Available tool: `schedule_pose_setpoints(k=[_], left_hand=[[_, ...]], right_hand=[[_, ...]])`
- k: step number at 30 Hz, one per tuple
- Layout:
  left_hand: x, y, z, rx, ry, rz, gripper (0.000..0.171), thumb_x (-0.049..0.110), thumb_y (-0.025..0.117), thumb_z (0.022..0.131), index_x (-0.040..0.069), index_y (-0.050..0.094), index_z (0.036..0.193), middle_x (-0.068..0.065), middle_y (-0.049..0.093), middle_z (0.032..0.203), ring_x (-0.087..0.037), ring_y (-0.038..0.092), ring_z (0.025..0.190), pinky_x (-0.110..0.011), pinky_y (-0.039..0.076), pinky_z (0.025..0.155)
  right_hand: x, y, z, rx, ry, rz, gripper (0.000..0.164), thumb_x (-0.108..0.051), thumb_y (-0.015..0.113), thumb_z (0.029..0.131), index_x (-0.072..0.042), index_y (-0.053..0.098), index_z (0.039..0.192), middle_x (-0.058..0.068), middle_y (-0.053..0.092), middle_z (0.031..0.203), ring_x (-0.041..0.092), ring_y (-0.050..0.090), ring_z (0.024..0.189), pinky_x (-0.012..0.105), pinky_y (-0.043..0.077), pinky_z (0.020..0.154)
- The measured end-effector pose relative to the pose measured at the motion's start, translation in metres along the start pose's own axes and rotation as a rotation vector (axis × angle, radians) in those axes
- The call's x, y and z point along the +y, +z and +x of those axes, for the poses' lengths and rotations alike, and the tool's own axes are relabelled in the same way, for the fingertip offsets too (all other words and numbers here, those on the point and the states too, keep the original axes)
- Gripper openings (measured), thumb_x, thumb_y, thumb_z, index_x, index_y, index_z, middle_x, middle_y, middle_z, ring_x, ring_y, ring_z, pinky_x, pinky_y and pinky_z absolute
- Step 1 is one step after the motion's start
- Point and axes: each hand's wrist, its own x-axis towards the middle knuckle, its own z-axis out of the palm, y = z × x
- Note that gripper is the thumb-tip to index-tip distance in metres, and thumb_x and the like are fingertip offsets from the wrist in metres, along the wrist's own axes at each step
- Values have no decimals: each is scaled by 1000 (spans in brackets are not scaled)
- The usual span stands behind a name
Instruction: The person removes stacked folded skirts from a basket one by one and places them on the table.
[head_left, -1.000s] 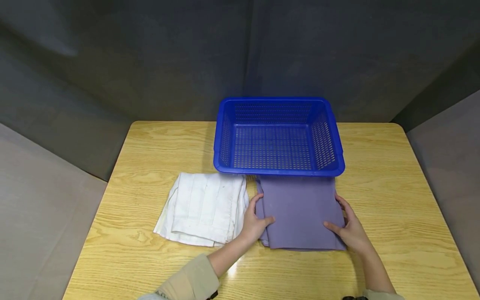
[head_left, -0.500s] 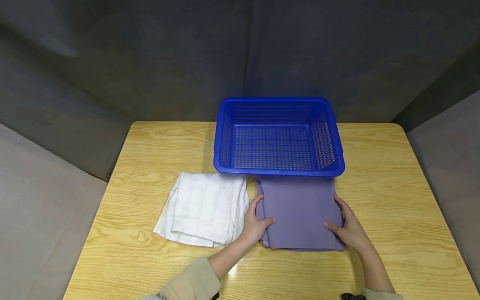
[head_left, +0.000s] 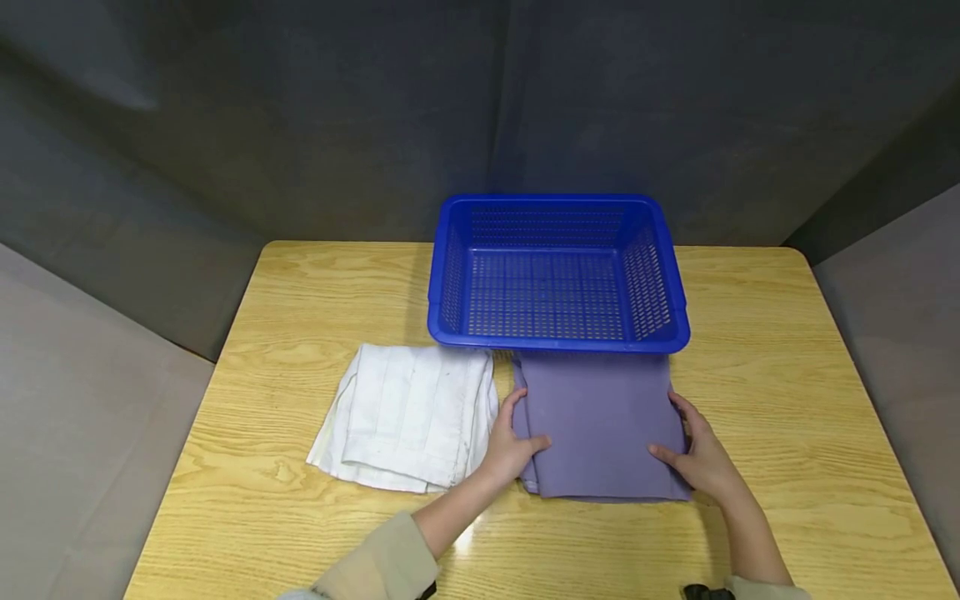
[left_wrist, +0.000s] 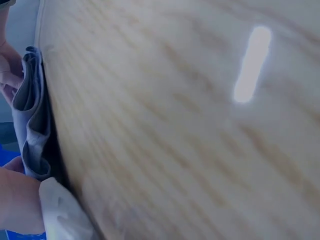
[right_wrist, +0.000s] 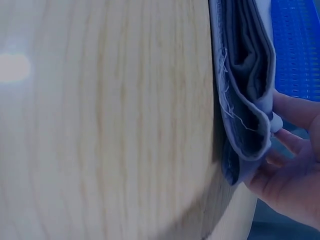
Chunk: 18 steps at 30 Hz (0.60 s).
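Observation:
A folded purple cloth (head_left: 596,425) lies on the table, its far edge hidden under the blue basket's front rim. My left hand (head_left: 508,446) holds its left side, thumb on top and fingers along the edge. On the opposite side my right hand (head_left: 703,458) grips the cloth, its thumb also on the top layer. Several stacked layers and loose threads along the near edge of the cloth (right_wrist: 245,95) show in the right wrist view. To the left, a folded white cloth (head_left: 412,412) lies flat, close to my left hand and forearm.
An empty blue plastic basket (head_left: 558,343) with perforated walls stands at the back of the wooden table (head_left: 780,383). Dark grey curtains (head_left: 360,125) hang behind it. Light grey panels (head_left: 82,425) flank both sides.

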Motion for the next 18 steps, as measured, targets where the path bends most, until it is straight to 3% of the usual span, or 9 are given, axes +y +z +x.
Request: schedule_pose_setpoints(k=[7,13,18], left_hand=[[10,-4,-4,-69,-39,-21,79,-1,70,66,6,36,137,-20,30,142,-37,27,129,-52,20,106],[24,-14,-9,-121,-30,61,86,5,71,68,6,27,142,-24,27,143,-39,28,129,-53,22,105],[36,-29,-10,-185,-2,75,86,7,71,70,4,24,143,-24,28,139,-40,34,121,-53,32,99]], right_hand=[[-2,-6,-2,-30,-10,-38,84,-4,68,79,7,13,142,36,26,133,52,43,106,51,47,76],[-8,-16,-4,-100,-71,-51,72,-2,61,85,13,15,138,39,27,127,53,47,100,47,52,69],[-22,-28,-9,-131,-60,-138,65,-14,57,90,10,21,138,39,22,133,59,37,108,60,43,79]])
